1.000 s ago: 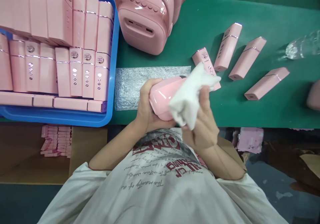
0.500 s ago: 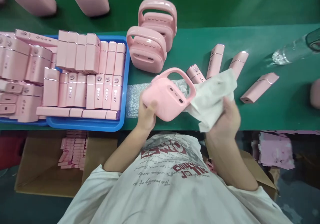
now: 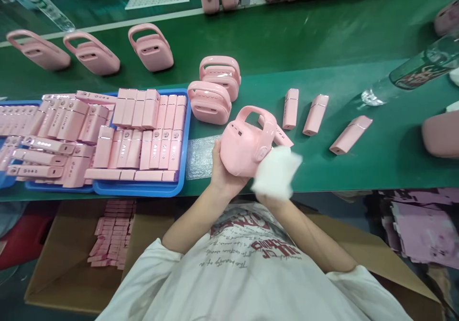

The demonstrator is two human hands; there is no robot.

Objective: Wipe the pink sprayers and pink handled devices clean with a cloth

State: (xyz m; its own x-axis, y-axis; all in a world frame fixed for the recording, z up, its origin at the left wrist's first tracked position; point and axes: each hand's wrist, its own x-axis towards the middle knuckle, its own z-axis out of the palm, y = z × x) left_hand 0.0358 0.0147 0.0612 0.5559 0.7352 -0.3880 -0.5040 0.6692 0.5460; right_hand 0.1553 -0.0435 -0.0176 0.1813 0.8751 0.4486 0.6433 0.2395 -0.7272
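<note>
My left hand [image 3: 225, 175] grips a rounded pink device with a loop handle [image 3: 239, 148], holding it above the front of the green table. Its face shows small ports, and the handle points up and away from me. In my right hand [image 3: 267, 197] is a white cloth [image 3: 278, 173], bunched and blurred, against or very near the device's right side; most of the fingers are hidden behind the cloth. Beyond the device lies a pink stick-shaped piece [image 3: 283, 137], partly covered by it. Two more handled pink devices [image 3: 211, 103] stand just behind, to the left.
Blue trays [image 3: 182, 154] of pink sticks fill the left. A clear bubble-wrap sheet [image 3: 201, 158] lies beside them. Several pink sticks [image 3: 315, 115] and a glass bottle [image 3: 405, 77] are on the right. Below the table edge stands a cardboard box [image 3: 71, 263].
The device has turned in my left hand so its side faces the cloth. My right hand has come lower and closer to me with the cloth. The camera view has shifted.
</note>
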